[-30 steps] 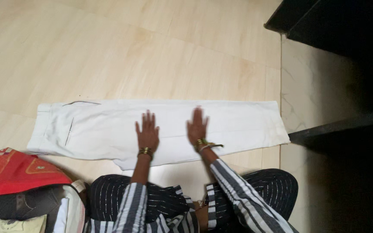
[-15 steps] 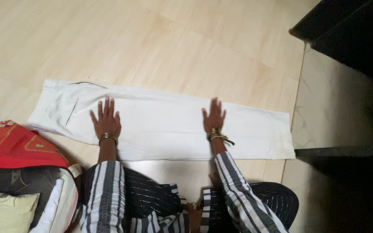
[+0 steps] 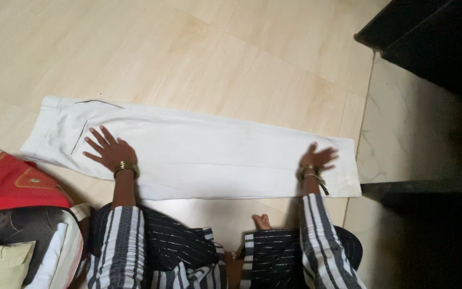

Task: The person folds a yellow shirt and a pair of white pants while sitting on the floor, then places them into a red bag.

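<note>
Both hands lie flat, fingers spread, on white trousers [image 3: 199, 152] stretched across the floor [image 3: 188, 59]; left hand [image 3: 108, 151] near the waistband; right hand [image 3: 316, 159] near the hem.

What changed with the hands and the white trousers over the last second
Both hands slid apart along the white trousers. The left hand moved from the middle out toward the waistband and pocket end; the right hand moved out toward the leg hem. Both stay flat and open on the cloth, taking no grip. The trousers still lie folded lengthwise on the floor, and the pile of clothes stays at the person's left.
</note>
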